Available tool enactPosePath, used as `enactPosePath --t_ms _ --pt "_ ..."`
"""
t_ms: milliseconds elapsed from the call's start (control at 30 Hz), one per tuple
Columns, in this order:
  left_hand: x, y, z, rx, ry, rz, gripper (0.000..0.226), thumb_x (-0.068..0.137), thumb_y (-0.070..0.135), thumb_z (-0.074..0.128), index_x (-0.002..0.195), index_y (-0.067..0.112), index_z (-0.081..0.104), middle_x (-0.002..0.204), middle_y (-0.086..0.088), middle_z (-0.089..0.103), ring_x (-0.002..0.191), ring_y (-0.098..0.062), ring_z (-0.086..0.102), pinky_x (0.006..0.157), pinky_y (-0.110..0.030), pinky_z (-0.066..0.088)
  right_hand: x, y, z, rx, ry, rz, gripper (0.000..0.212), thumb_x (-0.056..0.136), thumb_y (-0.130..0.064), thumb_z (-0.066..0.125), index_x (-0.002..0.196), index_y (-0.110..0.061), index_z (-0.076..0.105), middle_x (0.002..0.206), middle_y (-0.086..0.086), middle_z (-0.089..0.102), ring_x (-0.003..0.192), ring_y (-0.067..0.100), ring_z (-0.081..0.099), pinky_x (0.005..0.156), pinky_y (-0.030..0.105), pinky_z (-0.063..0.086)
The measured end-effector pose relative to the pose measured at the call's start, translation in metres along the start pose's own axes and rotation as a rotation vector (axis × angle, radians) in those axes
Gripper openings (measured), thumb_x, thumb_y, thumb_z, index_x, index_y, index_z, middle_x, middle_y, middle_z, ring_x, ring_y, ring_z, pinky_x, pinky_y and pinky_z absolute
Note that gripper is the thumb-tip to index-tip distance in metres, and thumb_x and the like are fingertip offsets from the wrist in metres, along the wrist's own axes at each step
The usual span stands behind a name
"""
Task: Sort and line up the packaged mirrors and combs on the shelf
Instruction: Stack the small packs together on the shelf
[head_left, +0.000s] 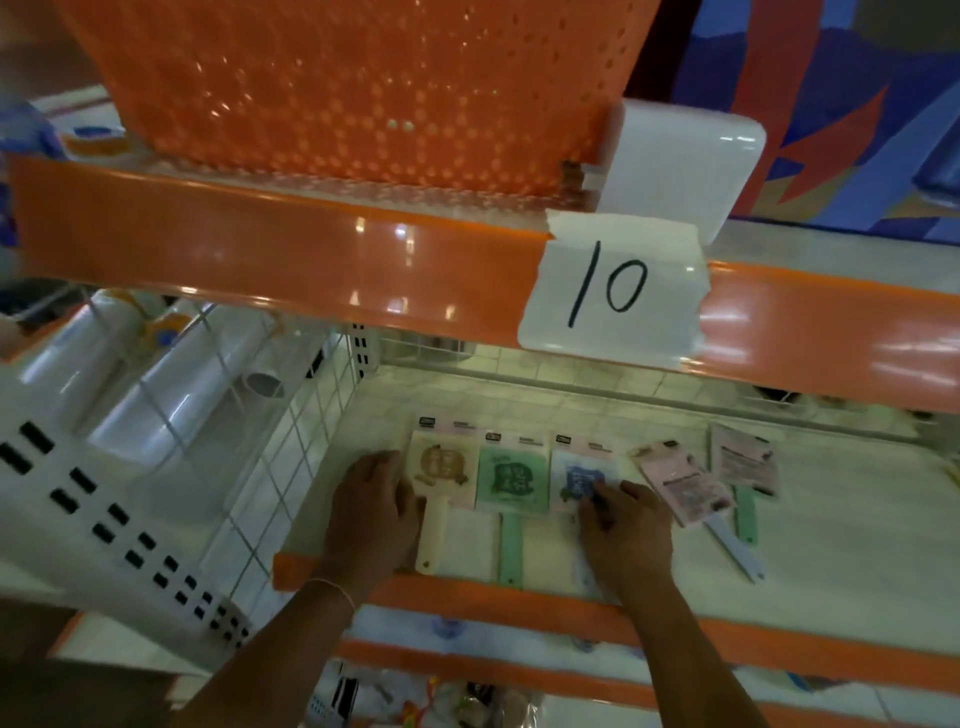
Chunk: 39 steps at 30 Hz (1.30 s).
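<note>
Both hands (374, 512) (626, 535) press packaged mirrors (511, 480) near shelf edge (519, 597).

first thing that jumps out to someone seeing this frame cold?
The white label with a handwritten 10, taped to the orange shelf edge up top, under a big orange perforated basket. Below, the left hand and right hand rest on a row of packaged mirrors: cream, green, blue.
</note>
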<state>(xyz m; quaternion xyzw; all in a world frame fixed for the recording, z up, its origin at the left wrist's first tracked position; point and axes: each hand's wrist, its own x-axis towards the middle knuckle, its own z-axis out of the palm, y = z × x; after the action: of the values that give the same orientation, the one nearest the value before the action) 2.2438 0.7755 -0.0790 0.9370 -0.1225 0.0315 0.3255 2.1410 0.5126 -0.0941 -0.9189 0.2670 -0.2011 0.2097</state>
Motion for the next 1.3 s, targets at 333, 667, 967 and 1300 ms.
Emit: enactPosePath --t_ms 333,667,967,1300 --pt "-0.004 0.002 0.002 -0.002 -0.069 -0.011 0.049 0.097 0.042 0.03 0.131 0.012 0.05 0.128 -0.012 0.056 0.121 -0.031 0.049 0.101 -0.049 0.042 -0.008 0.001 0.005 0.072 -0.015 0.056 0.029 0.078 -0.024 0.075 0.106 -0.018 0.074 0.116 0.018 0.066 0.105 0.036 0.062 0.088 0.043 0.052" --pt "-0.008 0.008 -0.002 -0.034 -0.044 -0.009 0.045 0.097 0.037 0.036 0.123 0.007 0.058 0.114 -0.012 0.064 0.109 -0.029 0.057 0.096 -0.041 0.045 -0.008 0.003 0.005 0.064 -0.019 -0.013 0.03 0.074 -0.018 0.067 0.101 -0.009 0.074 0.112 0.022 0.067 0.103 0.043 0.058 0.089 0.044 0.048" --pt "-0.004 0.002 0.0 0.023 -0.085 0.055 0.063 0.089 0.051 0.028 0.141 0.018 0.043 0.122 -0.01 0.061 0.121 -0.029 0.05 0.101 -0.047 0.042 -0.011 -0.004 0.003 -0.08 -0.104 -0.11 0.049 0.083 -0.045 0.042 0.116 -0.021 0.069 0.135 0.014 0.055 0.117 0.041 0.047 0.094 0.051 0.038" --pt "-0.003 0.004 0.002 0.096 -0.087 0.069 0.064 0.088 0.047 0.024 0.136 0.014 0.049 0.129 -0.01 0.06 0.131 -0.03 0.042 0.11 -0.044 0.032 -0.012 -0.004 0.005 -0.079 -0.11 -0.122 0.048 0.079 -0.044 0.049 0.114 -0.019 0.069 0.135 0.016 0.054 0.121 0.041 0.044 0.096 0.052 0.038"
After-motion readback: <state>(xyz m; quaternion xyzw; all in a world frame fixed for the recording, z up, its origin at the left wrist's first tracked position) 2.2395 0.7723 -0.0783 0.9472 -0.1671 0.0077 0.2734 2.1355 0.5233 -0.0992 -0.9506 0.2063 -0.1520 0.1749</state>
